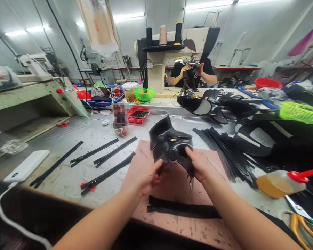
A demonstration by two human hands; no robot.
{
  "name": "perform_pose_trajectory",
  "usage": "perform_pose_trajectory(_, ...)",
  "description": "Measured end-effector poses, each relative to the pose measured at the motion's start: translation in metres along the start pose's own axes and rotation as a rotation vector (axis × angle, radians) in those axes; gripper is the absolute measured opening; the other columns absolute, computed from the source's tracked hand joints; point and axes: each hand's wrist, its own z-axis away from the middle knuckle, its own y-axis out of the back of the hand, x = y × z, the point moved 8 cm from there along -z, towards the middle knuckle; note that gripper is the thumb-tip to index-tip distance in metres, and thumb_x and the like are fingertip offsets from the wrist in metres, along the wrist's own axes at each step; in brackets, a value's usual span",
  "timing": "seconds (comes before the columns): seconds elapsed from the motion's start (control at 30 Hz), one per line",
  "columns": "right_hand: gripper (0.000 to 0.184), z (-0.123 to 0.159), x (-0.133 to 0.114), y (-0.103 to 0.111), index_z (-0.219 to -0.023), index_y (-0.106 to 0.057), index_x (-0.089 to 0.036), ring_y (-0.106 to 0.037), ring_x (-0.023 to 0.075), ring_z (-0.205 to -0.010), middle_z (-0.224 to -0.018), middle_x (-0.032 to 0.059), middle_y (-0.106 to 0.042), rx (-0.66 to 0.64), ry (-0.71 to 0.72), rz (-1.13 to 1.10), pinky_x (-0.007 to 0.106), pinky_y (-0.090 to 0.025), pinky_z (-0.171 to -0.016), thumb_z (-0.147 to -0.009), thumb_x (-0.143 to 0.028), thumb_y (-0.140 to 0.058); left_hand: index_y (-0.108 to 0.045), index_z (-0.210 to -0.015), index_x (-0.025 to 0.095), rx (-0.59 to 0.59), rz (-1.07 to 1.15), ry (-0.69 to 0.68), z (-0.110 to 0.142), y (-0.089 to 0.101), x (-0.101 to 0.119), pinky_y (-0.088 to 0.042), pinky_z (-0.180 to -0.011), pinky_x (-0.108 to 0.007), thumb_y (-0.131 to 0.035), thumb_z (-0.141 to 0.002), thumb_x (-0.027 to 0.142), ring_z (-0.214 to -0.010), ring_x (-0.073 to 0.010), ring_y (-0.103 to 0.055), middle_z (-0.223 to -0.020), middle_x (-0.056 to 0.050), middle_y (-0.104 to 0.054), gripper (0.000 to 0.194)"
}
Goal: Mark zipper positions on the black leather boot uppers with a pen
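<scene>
Both my hands hold a black leather boot upper (170, 144) above a pink work board (177, 208). My left hand (148, 175) grips its lower left edge with fingers curled round it. My right hand (199, 165) pinches its lower right edge, thumb on top. A black zipper (182, 210) lies flat on the board just below my hands.
Several black zippers (104, 163) lie to the left, a bundle of them (221, 149) to the right. A glue bottle with a red nozzle (281, 182) and scissors (301, 225) sit at right. A white power bank (26, 166) lies at left. Another person works at a sewing machine (172, 55) behind.
</scene>
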Motion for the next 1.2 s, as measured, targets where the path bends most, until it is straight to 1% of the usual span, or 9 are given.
perform_pose_trajectory(0.1,0.010,0.001,-0.004,0.011,-0.070,-0.062,-0.018,-0.063,0.0171,-0.062,-0.063,0.0007,-0.067,0.065,-0.006,0.025,0.030,-0.053,-0.064,-0.068,-0.027,-0.068,-0.049,-0.117,0.028,-0.041,0.137,0.041,-0.002,-0.009,-0.007,-0.052,-0.069,-0.032,-0.064,-0.066,0.032,-0.088,-0.0210,-0.063,-0.105,-0.006,-0.065,0.054)
perform_pose_trajectory(0.23,0.012,-0.002,-0.012,0.031,-0.058,-0.060,-0.019,-0.061,0.0168,-0.054,-0.056,0.0006,-0.065,0.123,-0.033,0.057,0.031,-0.053,-0.060,-0.062,-0.021,-0.072,-0.047,-0.120,0.025,0.002,-0.138,-0.229,-0.013,0.008,0.004,-0.033,-0.104,-0.037,-0.064,-0.064,0.021,-0.120,-0.0223,-0.044,-0.126,-0.004,-0.053,0.058)
perform_pose_trajectory(0.43,0.011,-0.020,-0.021,0.025,-0.065,-0.065,-0.016,-0.060,0.0151,-0.062,-0.067,0.0030,-0.067,-0.186,-0.070,0.287,0.028,-0.048,-0.064,-0.064,-0.025,-0.071,-0.053,-0.114,0.027,0.029,-0.209,-0.233,-0.029,0.028,0.004,-0.035,-0.101,-0.042,-0.066,-0.061,0.020,-0.107,-0.0256,-0.053,-0.110,-0.003,-0.062,0.055)
perform_pose_trajectory(0.57,0.012,-0.018,-0.038,0.034,-0.066,-0.064,-0.016,-0.059,0.0157,-0.067,-0.073,0.0051,-0.067,-0.026,-0.052,0.401,0.030,-0.046,-0.071,-0.072,-0.026,-0.061,-0.061,-0.096,0.025,0.031,-0.128,-0.202,-0.037,0.023,0.005,-0.040,-0.094,-0.041,-0.067,-0.058,0.018,-0.094,-0.0236,-0.057,-0.094,-0.002,-0.065,0.040)
perform_pose_trajectory(0.73,0.027,0.061,-0.078,0.038,-0.094,-0.063,-0.015,-0.054,0.0224,-0.096,-0.107,0.0124,-0.059,0.423,0.631,0.717,0.035,-0.040,-0.083,-0.077,-0.034,-0.055,-0.054,-0.089,0.022,0.059,0.125,-0.093,-0.048,0.002,0.007,-0.048,-0.060,-0.028,-0.064,-0.061,0.023,-0.065,-0.0129,-0.056,-0.078,0.001,-0.059,0.030)
perform_pose_trajectory(0.77,0.027,0.071,-0.068,0.029,-0.087,-0.064,-0.015,-0.057,0.0207,-0.086,-0.093,0.0105,-0.063,0.341,0.671,0.737,0.034,-0.042,-0.079,-0.076,-0.038,-0.056,-0.052,-0.088,0.022,0.069,0.183,-0.065,-0.049,-0.003,0.009,-0.047,-0.056,-0.025,-0.064,-0.062,0.025,-0.061,-0.0109,-0.054,-0.078,0.001,-0.058,0.028)
perform_pose_trajectory(0.9,0.043,0.065,0.013,-0.012,-0.085,-0.065,-0.019,-0.059,0.0189,-0.067,-0.076,0.0060,-0.065,-0.170,0.186,0.424,0.032,-0.048,-0.060,-0.058,-0.052,-0.070,-0.048,-0.087,0.020,0.079,0.375,0.038,-0.040,-0.022,0.018,-0.042,-0.050,-0.019,-0.064,-0.063,0.029,-0.053,-0.0056,-0.049,-0.075,0.002,-0.055,0.031)
perform_pose_trajectory(1.03,0.035,0.046,0.023,-0.026,-0.071,-0.060,-0.022,-0.052,0.0095,-0.052,-0.062,-0.0031,-0.057,-0.111,0.107,-0.184,0.023,-0.046,-0.050,-0.054,-0.049,-0.073,-0.048,-0.094,0.019,0.008,0.446,0.102,-0.015,-0.032,0.019,-0.037,-0.045,-0.017,-0.063,-0.063,0.022,-0.048,-0.0043,-0.045,-0.071,0.003,-0.053,0.034)
perform_pose_trajectory(1.2,0.027,0.048,0.013,-0.031,-0.054,-0.055,-0.018,-0.042,0.0071,-0.042,-0.045,-0.0042,-0.047,-0.128,0.222,0.015,0.019,-0.035,-0.038,-0.058,-0.039,-0.071,-0.046,-0.109,0.020,-0.132,0.326,0.103,0.007,-0.032,0.005,-0.034,-0.043,-0.016,-0.060,-0.067,0.019,-0.054,-0.0067,-0.046,-0.073,0.003,-0.051,0.044)
